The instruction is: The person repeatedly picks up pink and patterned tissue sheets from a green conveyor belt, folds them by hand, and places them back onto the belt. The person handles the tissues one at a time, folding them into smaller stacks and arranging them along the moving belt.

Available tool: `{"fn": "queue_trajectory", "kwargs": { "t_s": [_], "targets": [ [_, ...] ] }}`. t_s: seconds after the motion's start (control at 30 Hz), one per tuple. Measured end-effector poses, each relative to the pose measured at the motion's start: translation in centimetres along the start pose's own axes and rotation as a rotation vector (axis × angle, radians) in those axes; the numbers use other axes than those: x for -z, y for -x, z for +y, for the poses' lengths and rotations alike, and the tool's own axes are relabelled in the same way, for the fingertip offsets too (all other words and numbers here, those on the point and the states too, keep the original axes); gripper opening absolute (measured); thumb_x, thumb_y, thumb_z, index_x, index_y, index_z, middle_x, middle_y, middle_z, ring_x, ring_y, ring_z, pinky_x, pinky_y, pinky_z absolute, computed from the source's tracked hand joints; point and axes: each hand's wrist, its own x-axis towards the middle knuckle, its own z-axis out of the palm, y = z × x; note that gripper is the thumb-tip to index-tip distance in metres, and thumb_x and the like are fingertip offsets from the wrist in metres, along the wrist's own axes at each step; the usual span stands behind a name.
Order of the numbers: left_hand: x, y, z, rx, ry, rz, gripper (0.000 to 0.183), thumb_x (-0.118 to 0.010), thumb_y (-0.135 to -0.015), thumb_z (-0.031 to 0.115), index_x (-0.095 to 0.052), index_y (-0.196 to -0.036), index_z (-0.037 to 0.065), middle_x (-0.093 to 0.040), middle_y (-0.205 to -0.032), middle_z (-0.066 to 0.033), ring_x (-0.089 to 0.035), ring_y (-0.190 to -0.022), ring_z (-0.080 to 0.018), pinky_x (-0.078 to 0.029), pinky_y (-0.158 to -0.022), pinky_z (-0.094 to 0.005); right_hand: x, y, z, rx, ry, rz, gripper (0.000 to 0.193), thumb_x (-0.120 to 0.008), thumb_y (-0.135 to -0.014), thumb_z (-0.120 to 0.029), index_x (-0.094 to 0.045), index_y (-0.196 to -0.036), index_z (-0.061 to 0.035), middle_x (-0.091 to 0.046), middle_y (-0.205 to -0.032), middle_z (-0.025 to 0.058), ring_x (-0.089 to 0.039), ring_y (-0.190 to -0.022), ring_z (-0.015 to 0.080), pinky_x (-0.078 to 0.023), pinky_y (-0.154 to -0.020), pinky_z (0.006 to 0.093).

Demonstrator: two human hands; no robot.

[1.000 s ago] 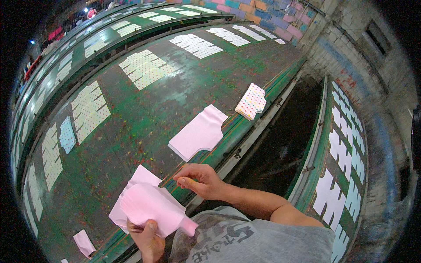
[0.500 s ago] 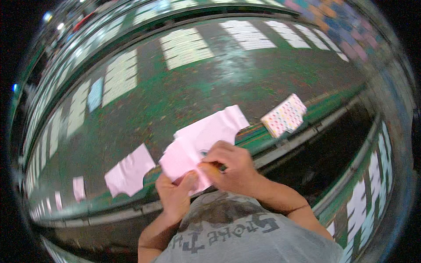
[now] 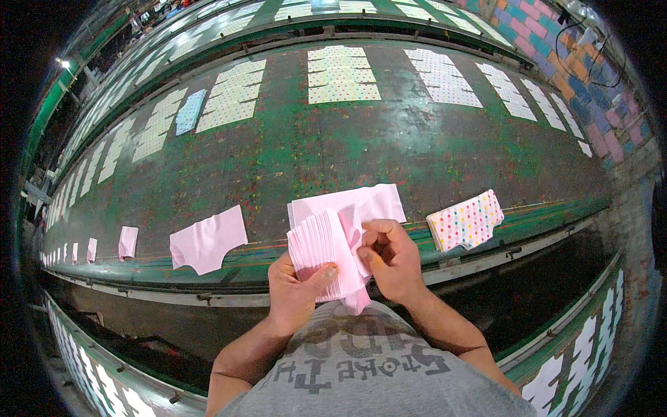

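Note:
My left hand [image 3: 295,288] grips a thick stack of pink cut fabric pieces [image 3: 321,251] in front of my chest, thumb across its face. My right hand [image 3: 392,257] pinches the top piece at the stack's right edge, peeling it back. Behind the stack, a single pink piece [image 3: 361,203] lies flat on the long green table [image 3: 292,153]. Another pink piece [image 3: 207,240] lies to the left near the table's front edge.
A stack of white pieces with coloured dots [image 3: 467,220] rests on the table edge to the right. Smaller pink pieces [image 3: 128,242] trail off left. Rows of dotted printed panels [image 3: 342,75] cover the table's far side. A dark gap runs below the table edge.
The view has swung back to centre. The stack, held low on the left a second ago, is now raised before me with both hands on it, the right peeling the top piece.

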Motion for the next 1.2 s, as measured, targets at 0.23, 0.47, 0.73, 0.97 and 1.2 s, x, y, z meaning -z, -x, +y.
{"fn": "queue_trajectory", "kwargs": {
  "t_s": [0.23, 0.47, 0.73, 0.97, 1.2],
  "targets": [
    [0.4, -2.0, -0.5, 0.067, 0.015, -0.097, 0.024, -0.077, -0.096, 0.003, -0.071, -0.118, -0.002, -0.076, -0.107, -0.0044, -0.069, -0.090, -0.0081, -0.058, -0.079, -0.0277, 2.2, -2.0, -2.3, 0.329, 0.502, -0.236, 0.022, -0.060, -0.092, 0.006, -0.073, -0.108, 0.0000, -0.066, -0.098, 0.0138, -0.066, -0.079, 0.0248, -0.052, -0.070, 0.0340],
    [0.6, -3.6, -1.3, 0.070, -0.006, -0.165, 0.022, -0.077, -0.097, 0.006, -0.071, -0.117, -0.001, -0.076, -0.102, -0.0025, -0.067, -0.087, -0.0075, -0.056, -0.077, -0.0269, 0.7, -1.8, -3.4, 0.153, 0.581, -0.108, 0.013, -0.082, -0.087, -0.004, -0.071, -0.094, -0.0024, -0.065, -0.090, 0.0065, -0.061, -0.074, 0.0130, -0.046, -0.064, 0.0257],
    [-1.1, -4.1, -1.3, 0.124, -0.006, -0.204, 0.027, -0.078, -0.093, 0.005, -0.071, -0.118, -0.001, -0.075, -0.103, -0.0023, -0.067, -0.089, -0.0076, -0.056, -0.080, -0.0275, 3.1, -2.1, -4.1, -0.116, 0.309, -0.207, 0.018, -0.082, -0.087, -0.004, -0.065, -0.082, -0.0043, -0.063, -0.083, 0.0033, -0.058, -0.073, 0.0110, -0.045, -0.064, 0.0281],
    [-6.3, -3.8, -2.8, 0.071, -0.025, -0.157, 0.025, -0.074, -0.094, 0.000, -0.070, -0.118, -0.003, -0.074, -0.105, -0.0024, -0.065, -0.092, -0.0069, -0.055, -0.081, -0.0267, 9.3, -1.7, -3.1, -0.224, 0.033, -0.266, 0.017, -0.080, -0.090, -0.005, -0.064, -0.083, -0.0044, -0.061, -0.087, 0.0003, -0.056, -0.075, 0.0078, -0.044, -0.065, 0.0259],
    [-16.9, -3.8, -5.2, 0.005, -0.072, -0.082, 0.027, -0.077, -0.095, 0.003, -0.070, -0.120, -0.003, -0.074, -0.104, -0.0022, -0.065, -0.093, -0.0073, -0.055, -0.082, -0.0281, 19.3, -0.7, -4.1, -0.081, 0.038, -0.231, 0.017, -0.081, -0.088, -0.004, -0.065, -0.086, -0.0046, -0.064, -0.091, 0.0021, -0.059, -0.081, 0.0088, -0.046, -0.069, 0.0269]
  ]
}}
